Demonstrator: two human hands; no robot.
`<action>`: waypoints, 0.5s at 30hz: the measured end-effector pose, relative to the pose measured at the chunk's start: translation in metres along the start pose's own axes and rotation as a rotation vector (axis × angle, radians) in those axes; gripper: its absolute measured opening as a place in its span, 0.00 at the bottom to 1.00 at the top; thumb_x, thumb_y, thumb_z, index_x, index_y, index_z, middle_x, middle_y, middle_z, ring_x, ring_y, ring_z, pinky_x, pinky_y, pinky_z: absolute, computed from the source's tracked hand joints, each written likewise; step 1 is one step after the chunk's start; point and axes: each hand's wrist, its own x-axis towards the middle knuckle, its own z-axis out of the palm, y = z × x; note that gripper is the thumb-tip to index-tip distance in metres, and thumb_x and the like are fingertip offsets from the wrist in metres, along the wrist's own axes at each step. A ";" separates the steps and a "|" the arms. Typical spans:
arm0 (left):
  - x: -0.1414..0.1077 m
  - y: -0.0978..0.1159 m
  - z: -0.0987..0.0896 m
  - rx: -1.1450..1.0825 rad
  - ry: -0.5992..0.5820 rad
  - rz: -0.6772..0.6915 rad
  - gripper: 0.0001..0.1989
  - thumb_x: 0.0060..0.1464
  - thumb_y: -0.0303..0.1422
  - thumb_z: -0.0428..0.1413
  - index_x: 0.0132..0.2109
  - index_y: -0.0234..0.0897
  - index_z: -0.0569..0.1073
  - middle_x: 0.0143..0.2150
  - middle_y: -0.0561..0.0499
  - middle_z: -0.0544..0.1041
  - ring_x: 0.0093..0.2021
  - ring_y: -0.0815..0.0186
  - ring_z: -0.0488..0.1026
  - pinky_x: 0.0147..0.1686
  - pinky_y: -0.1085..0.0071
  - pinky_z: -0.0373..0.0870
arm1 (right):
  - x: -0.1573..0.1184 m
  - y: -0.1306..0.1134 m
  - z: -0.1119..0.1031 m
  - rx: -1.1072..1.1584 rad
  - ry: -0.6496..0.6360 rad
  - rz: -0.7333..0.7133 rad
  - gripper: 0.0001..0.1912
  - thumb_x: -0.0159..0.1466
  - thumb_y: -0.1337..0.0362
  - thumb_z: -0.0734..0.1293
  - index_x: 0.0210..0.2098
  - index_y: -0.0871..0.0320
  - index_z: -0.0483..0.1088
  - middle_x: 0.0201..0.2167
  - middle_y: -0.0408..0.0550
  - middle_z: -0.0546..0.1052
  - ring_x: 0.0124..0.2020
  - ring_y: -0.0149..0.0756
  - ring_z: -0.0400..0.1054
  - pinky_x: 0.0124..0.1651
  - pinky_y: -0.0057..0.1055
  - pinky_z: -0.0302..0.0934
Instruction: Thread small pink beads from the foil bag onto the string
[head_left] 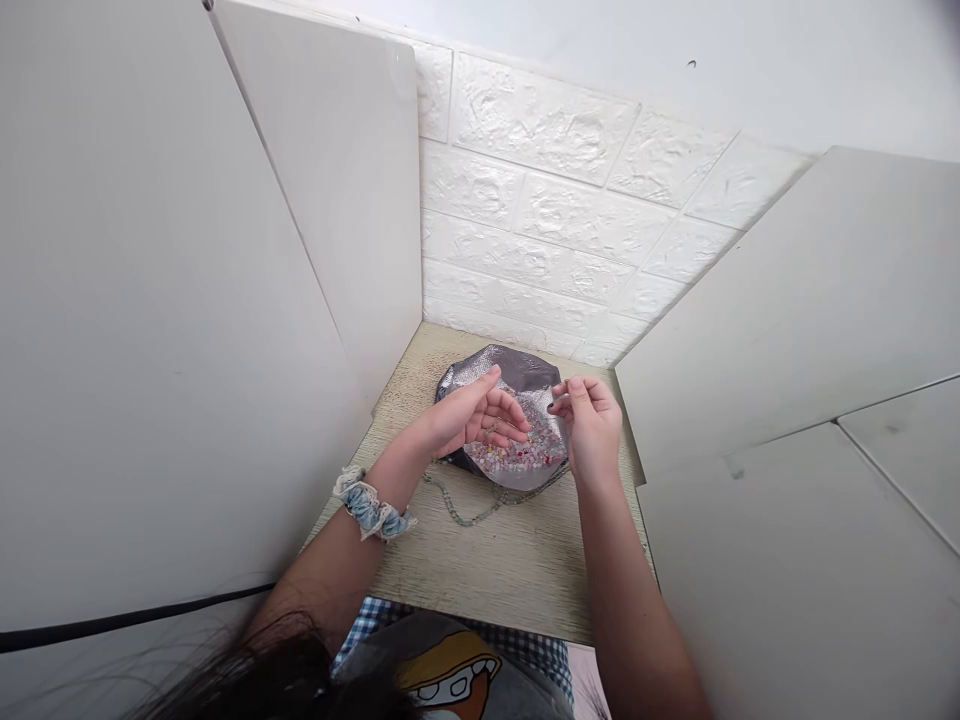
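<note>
A silvery-lined bag (517, 370) lies opened out on the wooden surface, with many small pink, white, red and yellow beads (517, 455) in it. My left hand (484, 415) hovers over the bag's left part, palm turned inward, its fingers loosely curved and apart. Above the bag's right edge, my right hand (592, 425) has thumb and forefinger pinched together. Whatever is in that pinch is too small to make out; a tiny dark spot shows by the fingertips. A string of pale green beads (465, 518) curves along the surface in front of the bag.
White panels stand close on the left (330, 180) and right (787, 300). A white brick-patterned wall (555, 200) closes off the back. The wooden tabletop (480, 565) reaches to my body. A blue scrunchie (371, 508) circles my left wrist.
</note>
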 end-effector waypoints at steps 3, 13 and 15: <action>0.001 -0.001 0.000 0.001 0.027 0.016 0.29 0.48 0.53 0.41 0.29 0.29 0.70 0.34 0.43 0.74 0.35 0.64 0.72 0.32 0.73 0.65 | -0.004 -0.007 0.002 0.011 0.017 -0.093 0.10 0.54 0.57 0.62 0.26 0.59 0.62 0.24 0.41 0.67 0.21 0.22 0.59 0.28 0.24 0.58; 0.001 -0.001 0.000 0.003 0.047 0.013 0.30 0.47 0.54 0.41 0.26 0.29 0.68 0.32 0.44 0.74 0.32 0.65 0.72 0.32 0.72 0.65 | 0.004 -0.005 -0.005 0.187 0.120 0.009 0.11 0.52 0.58 0.64 0.26 0.60 0.62 0.23 0.39 0.66 0.19 0.20 0.58 0.25 0.22 0.58; 0.001 0.000 0.000 0.021 0.051 0.009 0.30 0.46 0.55 0.41 0.26 0.29 0.68 0.31 0.43 0.74 0.31 0.66 0.71 0.32 0.71 0.65 | 0.008 -0.003 -0.008 0.266 0.147 0.076 0.11 0.51 0.58 0.65 0.26 0.59 0.62 0.22 0.38 0.66 0.18 0.20 0.58 0.23 0.21 0.58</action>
